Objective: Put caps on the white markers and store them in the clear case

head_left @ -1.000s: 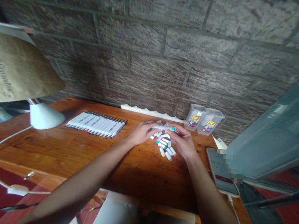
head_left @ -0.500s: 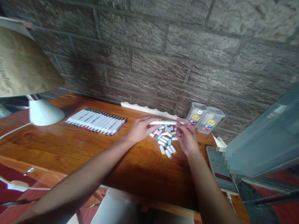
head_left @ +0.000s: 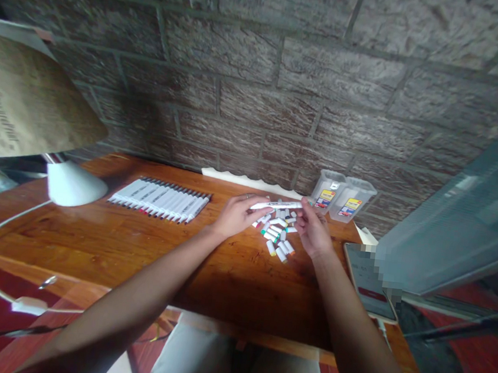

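Observation:
A white marker [head_left: 285, 204] lies level between my two hands, above a pile of loose marker caps. My left hand [head_left: 238, 214] is closed on its left end. The fingers of my right hand [head_left: 313, 227] pinch the right end, covering the tip. Below them, the white caps [head_left: 276, 231], some with coloured ends, are scattered over the wooden table [head_left: 231, 273]. Over to the left, a row of white markers [head_left: 161, 200] lies side by side, with dark ends toward the wall and coloured ends toward me.
Two clear plastic containers [head_left: 349, 200] with labels stand against the wall behind my right hand. A tablet [head_left: 370, 282] with a cable lies at the table's right side. At the left stands a lamp with a white base [head_left: 73, 184]. A scalloped white strip [head_left: 249, 182] runs along the wall.
The marker has turned so that its dark printing now faces up. My right fingers have shifted slightly at its right end, where a teal tint showed before. The left hand stays in place.

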A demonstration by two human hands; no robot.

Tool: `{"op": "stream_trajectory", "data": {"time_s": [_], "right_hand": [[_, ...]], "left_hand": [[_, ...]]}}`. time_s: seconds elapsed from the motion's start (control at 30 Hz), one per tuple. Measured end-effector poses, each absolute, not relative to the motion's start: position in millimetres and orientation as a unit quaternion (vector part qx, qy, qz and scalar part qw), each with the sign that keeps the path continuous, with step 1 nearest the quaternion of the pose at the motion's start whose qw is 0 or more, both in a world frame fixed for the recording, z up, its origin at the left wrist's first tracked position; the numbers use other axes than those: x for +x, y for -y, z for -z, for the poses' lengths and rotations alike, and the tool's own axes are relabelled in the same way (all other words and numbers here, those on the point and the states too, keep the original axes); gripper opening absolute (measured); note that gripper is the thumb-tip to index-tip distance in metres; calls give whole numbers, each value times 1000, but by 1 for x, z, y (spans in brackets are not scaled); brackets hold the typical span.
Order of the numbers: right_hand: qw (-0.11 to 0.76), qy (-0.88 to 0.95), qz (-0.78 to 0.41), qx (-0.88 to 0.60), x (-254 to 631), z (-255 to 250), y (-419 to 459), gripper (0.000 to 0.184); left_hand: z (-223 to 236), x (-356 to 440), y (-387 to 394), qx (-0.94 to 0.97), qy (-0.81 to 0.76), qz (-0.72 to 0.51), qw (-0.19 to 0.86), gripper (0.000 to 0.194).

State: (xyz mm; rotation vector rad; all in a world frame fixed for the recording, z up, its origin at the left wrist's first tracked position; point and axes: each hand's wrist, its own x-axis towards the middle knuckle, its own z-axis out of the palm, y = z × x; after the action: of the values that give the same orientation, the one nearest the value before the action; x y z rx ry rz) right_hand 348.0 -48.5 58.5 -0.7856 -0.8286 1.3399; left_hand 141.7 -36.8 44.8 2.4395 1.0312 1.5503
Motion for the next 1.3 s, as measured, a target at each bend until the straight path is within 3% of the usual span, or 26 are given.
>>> {"op": "stream_trajectory", "data": {"time_s": [0.23, 0.5, 0.87, 1.1, 1.17, 1.3], "right_hand": [[666, 341, -582, -319, 352, -67, 50, 37], [818, 303, -383, -306, 395, -88, 47, 46], [814, 370, -234, -382, 398, -72, 38, 52], [696, 482, -21, -532, 419, -103, 7, 52], [621, 531, 66, -573, 427, -123, -10, 47], [458, 609, 75, -643, 433, -147, -33, 33]], "left_hand": [[-42, 142, 34, 799, -328, -502, 39, 28], [-45, 137, 33, 778, -384, -494, 68, 33], [-42, 139, 32, 798, -376, -465, 73, 32], [-39, 135, 28, 793, -384, -466, 82, 31], [-37, 135, 26, 793, -386, -464, 87, 31], [-35, 134, 25, 793, -386, -462, 92, 31]]}}
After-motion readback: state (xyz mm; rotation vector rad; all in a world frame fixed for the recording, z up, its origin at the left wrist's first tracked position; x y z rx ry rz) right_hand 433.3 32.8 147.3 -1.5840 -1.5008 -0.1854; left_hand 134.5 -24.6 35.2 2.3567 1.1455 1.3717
